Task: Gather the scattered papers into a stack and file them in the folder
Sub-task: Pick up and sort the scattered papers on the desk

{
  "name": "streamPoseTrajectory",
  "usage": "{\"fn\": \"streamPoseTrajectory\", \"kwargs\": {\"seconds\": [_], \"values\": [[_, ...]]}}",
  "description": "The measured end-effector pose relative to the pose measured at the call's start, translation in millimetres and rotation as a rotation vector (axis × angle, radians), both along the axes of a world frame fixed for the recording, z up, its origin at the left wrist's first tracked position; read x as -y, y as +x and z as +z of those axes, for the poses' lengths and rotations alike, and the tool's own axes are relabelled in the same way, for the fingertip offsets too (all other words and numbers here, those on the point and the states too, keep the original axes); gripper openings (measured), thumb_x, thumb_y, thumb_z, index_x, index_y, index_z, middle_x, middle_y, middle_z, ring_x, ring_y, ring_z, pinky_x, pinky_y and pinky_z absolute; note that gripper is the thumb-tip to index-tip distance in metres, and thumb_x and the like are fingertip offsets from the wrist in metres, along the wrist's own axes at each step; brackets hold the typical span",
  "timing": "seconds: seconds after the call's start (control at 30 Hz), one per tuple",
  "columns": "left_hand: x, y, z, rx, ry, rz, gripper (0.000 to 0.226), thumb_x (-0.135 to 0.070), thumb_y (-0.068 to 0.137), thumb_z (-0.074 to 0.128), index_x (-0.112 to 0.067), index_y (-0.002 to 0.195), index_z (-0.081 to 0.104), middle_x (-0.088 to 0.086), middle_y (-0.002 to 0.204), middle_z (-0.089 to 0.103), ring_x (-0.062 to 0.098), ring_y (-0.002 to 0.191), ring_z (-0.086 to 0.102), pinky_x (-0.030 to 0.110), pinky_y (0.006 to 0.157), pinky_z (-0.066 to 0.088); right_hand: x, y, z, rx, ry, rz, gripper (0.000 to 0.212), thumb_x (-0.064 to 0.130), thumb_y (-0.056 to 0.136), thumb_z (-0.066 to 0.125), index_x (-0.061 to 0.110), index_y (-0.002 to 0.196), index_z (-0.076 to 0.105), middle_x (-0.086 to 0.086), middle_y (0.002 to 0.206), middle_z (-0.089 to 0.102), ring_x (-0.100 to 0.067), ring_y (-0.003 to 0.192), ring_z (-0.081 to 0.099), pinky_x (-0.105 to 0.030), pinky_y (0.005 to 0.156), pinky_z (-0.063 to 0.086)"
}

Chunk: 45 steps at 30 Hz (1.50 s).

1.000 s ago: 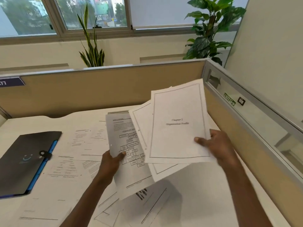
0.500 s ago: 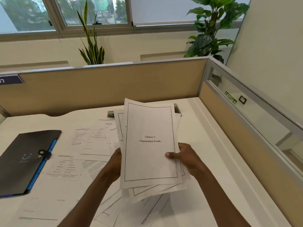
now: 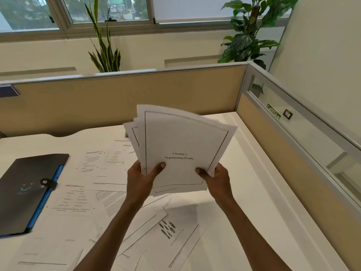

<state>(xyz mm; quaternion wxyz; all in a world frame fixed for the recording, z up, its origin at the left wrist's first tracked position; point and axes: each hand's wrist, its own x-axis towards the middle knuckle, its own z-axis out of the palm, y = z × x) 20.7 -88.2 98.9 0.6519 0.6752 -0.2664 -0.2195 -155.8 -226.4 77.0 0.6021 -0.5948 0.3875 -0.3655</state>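
Note:
A loose stack of white papers is held upright above the desk, slightly fanned at the top, its front sheet reading "Chapter 2 Organization Profile". My left hand grips its lower left corner and my right hand grips its lower right corner. Several more printed sheets lie scattered flat on the white desk below and to the left of my arms. The black folder with a blue edge and a snap strap lies closed at the desk's left side.
Beige cubicle partitions wall the desk at the back and on the right, the right one with a glass strip. Two potted plants stand behind the back partition under the window.
The fanned sheets were pulled together into one stack held in front of me. Both hands shifted to its bottom corners and the stack tilted up slightly to the right.

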Motion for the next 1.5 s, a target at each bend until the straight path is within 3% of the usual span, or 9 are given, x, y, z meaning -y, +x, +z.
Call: {"fn": "streamPoseTrajectory", "kwargs": {"seconds": [0.43, 0.57, 0.73, 0.93, 1.1, 1.2, 1.3, 1.43, 1.5], "values": [[-3.9, 3.3, -56.7, -0.011, 0.197, 0.027, 0.055, -0.025, 0.066, 0.089, -0.019, 0.115, 0.065, -0.006, 0.098, 0.074, 0.011, 0.091, 0.070, 0.025, 0.067, 0.058, -13.2, 10.2, -50.7, -0.148, 0.069, 0.101, 0.032, 0.010, 0.072, 0.082, 0.033, 0.088, 0.067, 0.010, 0.091, 0.073, -0.005, 0.086, 0.069, -0.013, 0.065, 0.053], [0.4, 16.8, -65.6, -0.042, 0.199, 0.009, 0.044, -0.025, 0.079, 0.079, -0.017, 0.120, 0.064, -0.002, 0.103, 0.074, 0.019, 0.096, 0.071, 0.036, 0.077, 0.060, 4.5, 14.6, -54.2, -0.227, -0.030, 0.222, 0.035, -0.008, 0.077, 0.061, 0.021, 0.096, 0.066, -0.005, 0.097, 0.073, -0.023, 0.093, 0.068, -0.024, 0.072, 0.056], [-2.4, 46.1, -69.3, 0.008, 0.245, 0.049, 0.046, -0.029, 0.085, 0.073, -0.011, 0.126, 0.060, 0.005, 0.111, 0.071, 0.024, 0.099, 0.069, 0.046, 0.086, 0.057, 45.0, 21.5, -64.2, -0.592, -0.375, 0.271, 0.056, -0.015, 0.077, 0.043, 0.010, 0.124, 0.059, -0.007, 0.129, 0.060, -0.026, 0.115, 0.055, -0.026, 0.094, 0.043], [-4.6, 75.8, -75.6, -0.050, 0.275, 0.102, 0.047, -0.024, 0.084, 0.075, -0.009, 0.127, 0.060, 0.007, 0.112, 0.071, 0.026, 0.101, 0.068, 0.045, 0.090, 0.055, 77.9, 32.2, -94.2, -1.258, -0.624, 0.613, 0.053, 0.040, 0.102, 0.032, 0.027, 0.152, 0.021, 0.007, 0.163, 0.010, -0.022, 0.148, 0.014, -0.051, 0.113, 0.027], [-6.2, 88.2, -79.8, -0.061, 0.307, 0.114, 0.050, -0.024, 0.084, 0.075, -0.007, 0.128, 0.059, 0.009, 0.115, 0.071, 0.029, 0.103, 0.067, 0.049, 0.093, 0.053, 77.6, 16.1, -101.3, -1.113, -0.530, 0.189, 0.042, 0.045, 0.099, 0.043, 0.011, 0.108, 0.066, -0.009, 0.121, 0.066, -0.028, 0.125, 0.052, -0.037, 0.095, 0.043], [-5.0, 90.0, -80.5, -0.069, 0.298, 0.117, 0.052, -0.022, 0.084, 0.075, -0.006, 0.130, 0.057, 0.010, 0.116, 0.069, 0.029, 0.103, 0.066, 0.045, 0.091, 0.054, 71.7, -10.0, -99.6, -0.994, -0.486, -0.062, 0.034, 0.029, 0.091, 0.062, 0.002, 0.071, 0.060, -0.016, 0.080, 0.065, -0.034, 0.086, 0.061, -0.037, 0.073, 0.041], [-4.0, 88.3, -80.4, -0.073, 0.299, 0.107, 0.049, -0.020, 0.084, 0.075, -0.007, 0.127, 0.058, 0.009, 0.113, 0.070, 0.029, 0.100, 0.067, 0.042, 0.087, 0.054, 72.3, -26.3, -99.0, -0.813, -0.278, -0.245, 0.019, 0.005, 0.079, 0.074, 0.002, 0.088, 0.058, -0.013, 0.096, 0.055, -0.033, 0.089, 0.057, -0.032, 0.073, 0.040], [-4.9, 85.9, -78.3, -0.038, 0.328, 0.110, 0.042, -0.021, 0.085, 0.075, -0.013, 0.123, 0.060, 0.006, 0.111, 0.070, 0.028, 0.099, 0.068, 0.048, 0.090, 0.054, 88.8, -38.6, -96.7, -0.719, 0.079, -0.414, 0.074, -0.004, 0.068, 0.080, -0.001, 0.132, 0.044, -0.023, 0.128, 0.052, -0.038, 0.117, 0.053, -0.043, 0.099, 0.044], [-6.3, 86.6, -77.5, -0.007, 0.343, 0.116, 0.042, -0.021, 0.085, 0.074, -0.012, 0.124, 0.060, 0.008, 0.112, 0.070, 0.029, 0.099, 0.068, 0.049, 0.090, 0.054, 97.3, -46.8, -95.8, -0.740, 0.139, -0.437, 0.066, -0.001, 0.072, 0.078, -0.004, 0.131, 0.049, -0.024, 0.124, 0.060, -0.040, 0.117, 0.055, -0.044, 0.100, 0.045]]}}
